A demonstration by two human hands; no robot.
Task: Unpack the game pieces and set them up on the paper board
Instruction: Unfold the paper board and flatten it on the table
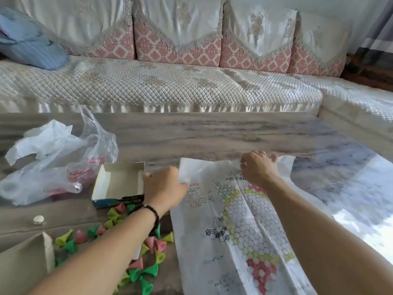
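Table (212, 135): game pieces (153, 243) (loose) beside paper board (240, 231)

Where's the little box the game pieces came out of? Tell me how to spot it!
Look at the table in front of the sofa. Just left of the left hand, past the scattered cones, sits the box. It is the only open cardboard tray, white inside, beside crumpled plastic bags.

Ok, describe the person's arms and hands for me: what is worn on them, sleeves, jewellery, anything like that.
Both forearms are bare, with no sleeves in view. The left hand has a dark beaded bracelet around its wrist. The right hand shows no bracelet, watch or glove. No rings can be made out on either hand, though the fingers are partly hidden.
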